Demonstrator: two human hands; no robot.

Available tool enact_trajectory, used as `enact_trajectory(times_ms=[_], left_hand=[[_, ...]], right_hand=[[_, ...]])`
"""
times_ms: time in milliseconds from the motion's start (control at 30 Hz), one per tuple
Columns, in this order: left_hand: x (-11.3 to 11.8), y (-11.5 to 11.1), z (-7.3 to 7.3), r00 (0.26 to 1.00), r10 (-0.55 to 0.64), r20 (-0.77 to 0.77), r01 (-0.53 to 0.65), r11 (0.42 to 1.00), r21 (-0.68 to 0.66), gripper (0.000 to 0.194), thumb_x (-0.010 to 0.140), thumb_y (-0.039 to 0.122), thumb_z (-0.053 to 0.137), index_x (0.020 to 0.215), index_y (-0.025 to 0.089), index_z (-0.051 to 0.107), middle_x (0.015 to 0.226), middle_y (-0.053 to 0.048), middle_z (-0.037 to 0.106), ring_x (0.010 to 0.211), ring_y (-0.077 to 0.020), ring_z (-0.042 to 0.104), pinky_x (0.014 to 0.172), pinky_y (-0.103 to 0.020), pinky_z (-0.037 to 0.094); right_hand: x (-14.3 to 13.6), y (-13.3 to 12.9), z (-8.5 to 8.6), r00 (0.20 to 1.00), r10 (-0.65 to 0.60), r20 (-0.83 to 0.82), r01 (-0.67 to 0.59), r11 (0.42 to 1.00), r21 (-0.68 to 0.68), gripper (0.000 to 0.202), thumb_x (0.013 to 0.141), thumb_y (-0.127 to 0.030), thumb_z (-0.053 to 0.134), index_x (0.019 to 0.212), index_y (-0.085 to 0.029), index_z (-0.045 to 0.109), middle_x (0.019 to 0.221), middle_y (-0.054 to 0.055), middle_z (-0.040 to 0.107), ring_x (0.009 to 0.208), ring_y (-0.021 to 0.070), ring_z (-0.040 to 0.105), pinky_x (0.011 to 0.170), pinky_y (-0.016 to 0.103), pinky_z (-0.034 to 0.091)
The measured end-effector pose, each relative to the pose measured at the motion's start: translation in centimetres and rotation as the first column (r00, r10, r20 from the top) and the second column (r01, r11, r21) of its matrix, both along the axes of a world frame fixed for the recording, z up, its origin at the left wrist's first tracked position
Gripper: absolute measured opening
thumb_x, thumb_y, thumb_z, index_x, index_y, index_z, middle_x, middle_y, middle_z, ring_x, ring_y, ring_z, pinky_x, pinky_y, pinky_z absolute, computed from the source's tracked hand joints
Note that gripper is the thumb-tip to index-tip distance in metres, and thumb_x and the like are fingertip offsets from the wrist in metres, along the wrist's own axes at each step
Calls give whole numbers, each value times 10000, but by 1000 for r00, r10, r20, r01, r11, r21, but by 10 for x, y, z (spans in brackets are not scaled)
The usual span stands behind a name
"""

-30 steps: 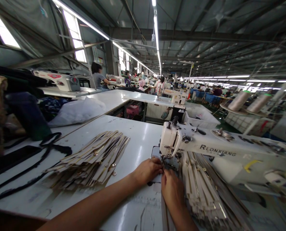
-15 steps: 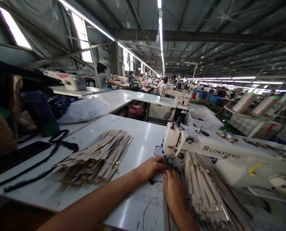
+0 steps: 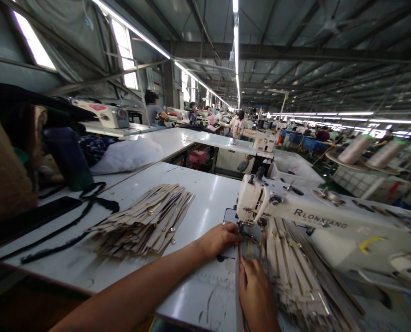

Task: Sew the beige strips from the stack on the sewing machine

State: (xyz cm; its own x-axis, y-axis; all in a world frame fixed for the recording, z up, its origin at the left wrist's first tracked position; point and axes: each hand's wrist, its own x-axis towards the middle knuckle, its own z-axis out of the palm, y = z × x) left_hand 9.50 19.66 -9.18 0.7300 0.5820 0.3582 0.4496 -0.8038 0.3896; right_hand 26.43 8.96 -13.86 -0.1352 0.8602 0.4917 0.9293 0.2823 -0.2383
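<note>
A narrow beige-grey zipper strip runs from the table's front up to the needle area of the white sewing machine. My left hand is closed at the strip's upper end, fingertips pinched just left of the presser foot. Lower down, my right hand grips the same strip between thumb and curled fingers. Part of the strip is hidden beneath both hands. To the right, a bundle of beige zipper strips with gold lines lies under the machine arm. Another fanned pile of zipper strips with metal rings is on the left.
Black straps and a dark bottle are on the left of the white table. A white plastic bag lies behind them. Thread cones stand at right. Other people sit at machines farther off.
My right hand has drawn down and away from the needle along the strip, leaving a gap between the hands. My left hand stays near the presser foot. The view has shifted slightly.
</note>
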Motion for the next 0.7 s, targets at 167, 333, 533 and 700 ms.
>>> enact_trajectory(times_ms=[167,333,533,700], left_hand=[[1,0,0,1000,0,-6,0,1000,15,270,970,257,461,1055,227,716,939,-60,601,874,-190,536,812,-280,445],[0,1,0,1000,-15,-17,16,998,61,279,975,240,450,1057,205,714,959,-81,639,876,-201,569,790,-280,453],[-4,-2,3,996,-2,-91,8,998,68,220,962,273,501,1019,206,703,949,-67,679,922,-213,602,836,-294,452],[-4,-6,6,995,29,-100,-21,996,82,209,962,269,503,998,212,701,960,-60,676,928,-205,602,846,-288,456]], right_hand=[[-2,2,3,997,-7,77,11,999,-49,355,910,-37,370,1016,-160,685,854,61,656,733,149,657,659,214,485],[-5,2,10,991,4,132,11,993,-116,381,882,8,382,1026,-167,687,883,61,671,754,157,666,676,214,495],[-7,10,17,990,19,139,11,976,-216,421,878,17,347,1072,-152,680,970,86,681,881,185,671,780,241,501],[-9,26,25,994,25,106,-2,977,-215,437,868,27,330,1070,-137,681,1020,101,678,942,190,657,840,248,479]])
